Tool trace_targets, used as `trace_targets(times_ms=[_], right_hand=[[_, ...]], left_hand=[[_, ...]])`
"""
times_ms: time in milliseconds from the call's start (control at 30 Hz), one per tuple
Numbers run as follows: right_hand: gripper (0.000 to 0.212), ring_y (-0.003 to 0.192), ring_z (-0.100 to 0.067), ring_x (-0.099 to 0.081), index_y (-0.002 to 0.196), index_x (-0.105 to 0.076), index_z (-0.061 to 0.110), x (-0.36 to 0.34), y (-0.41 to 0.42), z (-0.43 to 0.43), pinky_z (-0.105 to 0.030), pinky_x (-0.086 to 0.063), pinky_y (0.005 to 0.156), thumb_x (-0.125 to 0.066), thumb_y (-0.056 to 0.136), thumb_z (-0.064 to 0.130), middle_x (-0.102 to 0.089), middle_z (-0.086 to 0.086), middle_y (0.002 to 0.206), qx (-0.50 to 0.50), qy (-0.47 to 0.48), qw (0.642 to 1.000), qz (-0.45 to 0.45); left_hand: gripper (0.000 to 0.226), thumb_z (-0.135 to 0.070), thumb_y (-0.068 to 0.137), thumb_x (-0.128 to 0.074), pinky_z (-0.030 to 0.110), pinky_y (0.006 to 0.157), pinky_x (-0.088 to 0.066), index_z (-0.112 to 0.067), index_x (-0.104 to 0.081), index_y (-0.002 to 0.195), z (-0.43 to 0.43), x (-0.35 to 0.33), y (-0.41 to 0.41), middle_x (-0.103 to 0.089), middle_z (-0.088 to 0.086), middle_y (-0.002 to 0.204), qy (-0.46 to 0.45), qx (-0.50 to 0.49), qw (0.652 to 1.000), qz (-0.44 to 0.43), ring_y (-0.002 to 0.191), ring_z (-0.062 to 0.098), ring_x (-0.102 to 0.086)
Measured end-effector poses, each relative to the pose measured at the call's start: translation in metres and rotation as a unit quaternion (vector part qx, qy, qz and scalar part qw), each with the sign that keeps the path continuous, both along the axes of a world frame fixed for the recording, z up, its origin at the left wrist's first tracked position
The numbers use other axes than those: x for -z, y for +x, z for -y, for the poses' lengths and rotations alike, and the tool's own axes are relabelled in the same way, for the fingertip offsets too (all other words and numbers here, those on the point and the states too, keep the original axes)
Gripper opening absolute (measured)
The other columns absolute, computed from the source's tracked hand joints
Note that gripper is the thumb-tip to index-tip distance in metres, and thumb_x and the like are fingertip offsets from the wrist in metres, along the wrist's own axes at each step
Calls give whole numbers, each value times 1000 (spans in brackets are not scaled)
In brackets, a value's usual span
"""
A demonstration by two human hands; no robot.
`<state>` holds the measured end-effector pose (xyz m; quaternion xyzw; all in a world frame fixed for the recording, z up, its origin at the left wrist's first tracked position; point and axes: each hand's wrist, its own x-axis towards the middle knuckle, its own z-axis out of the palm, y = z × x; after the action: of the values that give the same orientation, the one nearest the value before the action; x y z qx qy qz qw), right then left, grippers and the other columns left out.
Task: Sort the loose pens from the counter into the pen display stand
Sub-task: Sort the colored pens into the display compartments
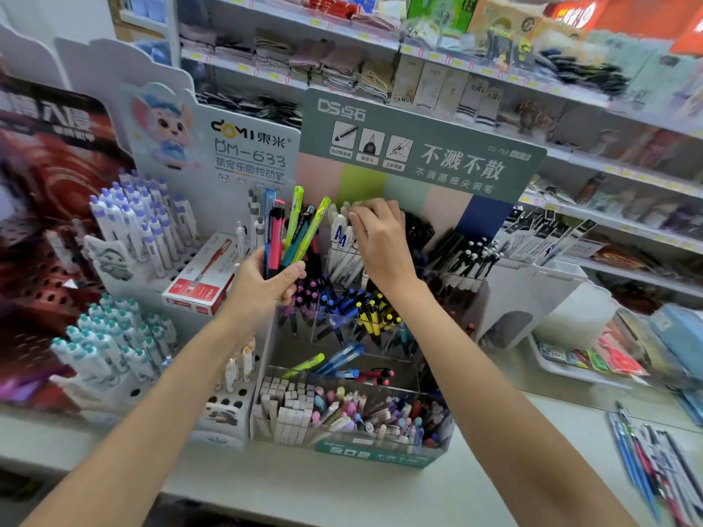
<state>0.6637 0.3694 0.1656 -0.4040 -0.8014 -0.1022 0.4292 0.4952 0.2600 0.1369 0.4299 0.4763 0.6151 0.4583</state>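
**Left hand holds a bunch of pens, right hand at the stand's back row**

The left hand (pixel 262 287) grips a bunch of pens (pixel 293 230) upright, fingers and thumb curled round the lower barrels; pink, blue, teal and yellow-green pens fan out above the fist. The right hand (pixel 380 237) reaches over the pen display stand (pixel 365 452), its bent fingertips on the tops of the white pens (pixel 342 245) in the rear compartment. Whether it pinches one of them cannot be told.

The stand sits mid-table, toward the back edge, and its clear tiers hold black, blue, yellow and pastel pens. More loose pens (pixel 654 462) lie on the table (pixel 380 496) near its front right corner, well apart from the stand. A red box (pixel 201 279) leans on the neighbouring white rack (pixel 114 283) to the left.
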Motion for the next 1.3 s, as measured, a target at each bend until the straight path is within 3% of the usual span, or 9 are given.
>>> trace_targets(times_ms=[100,200,300,467,567,700,967,1133,1300], right_hand=[[37,95,-30,-56,115,-68,2,-4,3,-2,-43,-46,86,-44,100,27,-66,-13,105,-21,-19,999,-15],[34,104,-20,-56,126,-61,5,-15,11,9,-31,-42,94,-50,99,22,-64,-9,112,-18,-47,990,-133],[24,89,-12,-57,115,-64,4,-26,36,27,-23,-49,83,-54,94,5,-63,-6,102,-31,-41,974,-219],[16,82,-12,-58,101,-69,5,-5,70,54,-18,-49,77,-59,90,-1,-64,-5,95,0,-70,989,-129],[19,88,-16,-61,108,-69,6,13,74,63,-31,-54,79,-65,91,13,-63,-4,100,34,-106,993,-35],[34,85,-21,-62,116,-67,2,30,61,72,-28,-53,75,-71,89,22,-59,-10,107,87,-93,991,44],[9,82,-9,-51,98,-66,3,39,48,76,-29,-50,76,-66,89,2,-54,-9,109,54,-128,984,-116],[31,91,-13,-62,123,-60,5,-23,45,61,-25,-55,83,-61,92,6,-63,-7,107,-29,-146,950,-275],[23,87,-19,-66,117,-61,2,-84,40,35,-34,-59,75,-53,96,6,-63,-11,104,-67,-65,952,-291]], left_hand=[[17,-17,92,-65,20,52,-46,-22,-58,107,1,0,-2,-68,-2,78,4,0,1000,-2,54,7,-50],[17,-18,92,-66,20,53,-47,-21,-58,107,2,0,-2,-68,-3,76,4,-1,1000,-7,54,7,-50],[19,-19,91,-66,22,54,-47,-21,-58,108,2,0,-3,-66,-3,75,2,-2,1000,-14,55,7,-51],[20,-22,90,-66,22,54,-48,-20,-58,108,5,2,6,-65,2,78,0,2,1000,-18,55,8,-51],[15,-19,92,-64,25,57,-47,-21,-57,105,8,1,13,-67,-2,75,4,13,1000,-11,54,8,-50],[15,-19,93,-64,24,57,-47,-24,-57,106,10,-2,17,-65,-4,74,3,16,1000,-10,54,7,-49],[19,-18,92,-64,26,60,-48,-20,-56,110,14,-1,16,-65,2,83,-3,15,1000,-10,54,7,-49],[17,-15,93,-63,22,55,-46,-20,-56,108,13,0,13,-64,4,82,-1,8,1000,-1,52,6,-48],[18,-17,92,-65,25,54,-45,-18,-57,108,6,1,10,-66,-2,74,3,10,1000,2,52,8,-48]])
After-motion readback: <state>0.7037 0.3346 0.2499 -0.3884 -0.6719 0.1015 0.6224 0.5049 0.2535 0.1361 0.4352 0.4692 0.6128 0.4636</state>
